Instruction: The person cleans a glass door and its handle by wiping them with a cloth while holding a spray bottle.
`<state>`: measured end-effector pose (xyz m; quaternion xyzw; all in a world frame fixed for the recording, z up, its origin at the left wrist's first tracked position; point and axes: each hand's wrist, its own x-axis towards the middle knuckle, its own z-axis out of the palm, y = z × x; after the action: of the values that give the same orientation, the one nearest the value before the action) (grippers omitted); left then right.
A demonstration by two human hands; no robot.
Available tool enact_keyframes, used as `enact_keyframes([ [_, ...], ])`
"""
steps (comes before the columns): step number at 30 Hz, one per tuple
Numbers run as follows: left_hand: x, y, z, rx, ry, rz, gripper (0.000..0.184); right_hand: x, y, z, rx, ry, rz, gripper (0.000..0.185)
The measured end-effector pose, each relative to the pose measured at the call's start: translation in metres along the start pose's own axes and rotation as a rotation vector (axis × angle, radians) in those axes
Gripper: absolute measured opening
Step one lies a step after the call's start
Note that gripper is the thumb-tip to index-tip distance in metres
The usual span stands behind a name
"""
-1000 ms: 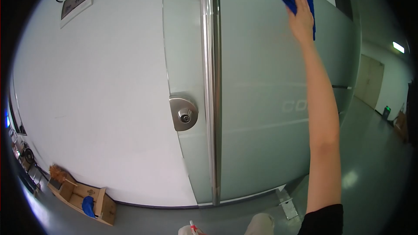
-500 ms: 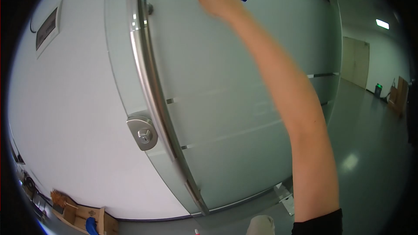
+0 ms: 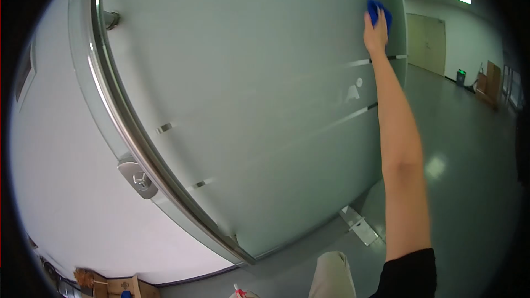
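Note:
My right hand is closed on a blue cloth and presses it to the frosted glass door, high up near the door's right edge. The arm is stretched far out and up. At the bottom edge of the view, by my knee, part of my left hand shows with a red and white object in it. A long metal handle runs down the left side of the door, beside a round-edged lock.
A cardboard box stands on the floor at the lower left, with an orange-brown duster in it. A metal plate lies by the door's foot. Farther right are a beige double door, a bin and cardboard.
The view has turned to the right. My right hand, still with the cloth, first swept left towards the handle, then right across the glass to the door's far edge.

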<state>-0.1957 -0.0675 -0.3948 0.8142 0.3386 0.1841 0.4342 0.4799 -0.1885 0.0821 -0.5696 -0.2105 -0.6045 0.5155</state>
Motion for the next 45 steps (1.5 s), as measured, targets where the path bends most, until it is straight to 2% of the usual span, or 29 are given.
enact_keyframes([
  [3,0.003,-0.026,0.012,-0.225,-0.016,-0.013,0.017,-0.093,0.077,-0.043,0.013,-0.013,0.244,0.066],
  [5,0.003,-0.034,0.022,-0.211,-0.077,-0.054,0.014,-0.166,0.134,-0.061,0.059,0.031,0.379,0.07],
  [7,-0.003,-0.024,0.021,-0.168,-0.134,-0.074,0.013,-0.247,0.172,-0.078,-0.128,0.032,0.549,0.074],
  [9,-0.008,0.01,0.016,-0.1,-0.19,-0.074,0.012,-0.312,0.169,-0.096,-0.139,0.044,0.8,0.075],
  [11,-0.013,-0.006,0.027,-0.163,-0.195,-0.097,0.015,-0.372,0.164,-0.109,-0.081,0.068,0.915,0.076],
  [14,-0.022,-0.026,0.039,-0.237,-0.197,-0.138,0.017,-0.419,0.132,-0.126,-0.157,0.062,1.137,0.074],
  [17,-0.026,-0.026,0.034,-0.216,-0.21,-0.152,0.015,-0.435,0.123,-0.127,0.051,0.15,1.055,0.071],
  [20,-0.028,-0.051,0.031,-0.185,-0.197,-0.093,0.015,-0.411,0.11,-0.114,0.191,0.222,1.15,0.067],
  [24,-0.026,-0.032,0.023,-0.258,-0.126,-0.136,0.016,-0.353,0.044,-0.08,0.022,0.164,0.868,0.063],
  [26,-0.022,-0.025,0.019,-0.258,-0.11,-0.12,0.016,-0.313,-0.01,-0.074,0.203,0.038,0.653,0.071],
  [28,-0.021,-0.023,0.02,-0.283,-0.086,-0.124,0.017,-0.275,-0.077,-0.07,0.249,0.004,0.344,0.061],
  [31,-0.021,-0.026,0.021,-0.283,-0.093,-0.138,0.017,-0.261,-0.146,-0.063,0.16,-0.129,0.137,0.065],
  [36,-0.027,-0.019,0.022,-0.287,-0.087,-0.114,0.016,-0.313,-0.197,-0.076,0.126,-0.344,-0.21,0.078],
  [39,-0.032,-0.027,0.024,-0.34,-0.085,-0.126,0.016,-0.379,-0.205,-0.097,0.217,-0.479,-0.292,0.072],
  [43,-0.038,-0.019,0.02,-0.279,-0.04,-0.1,0.014,-0.468,-0.207,-0.141,0.329,-0.875,-0.444,0.063],
  [45,-0.041,-0.021,0.021,-0.318,-0.03,-0.118,0.014,-0.485,-0.214,-0.155,0.341,-0.997,-0.622,0.06],
])
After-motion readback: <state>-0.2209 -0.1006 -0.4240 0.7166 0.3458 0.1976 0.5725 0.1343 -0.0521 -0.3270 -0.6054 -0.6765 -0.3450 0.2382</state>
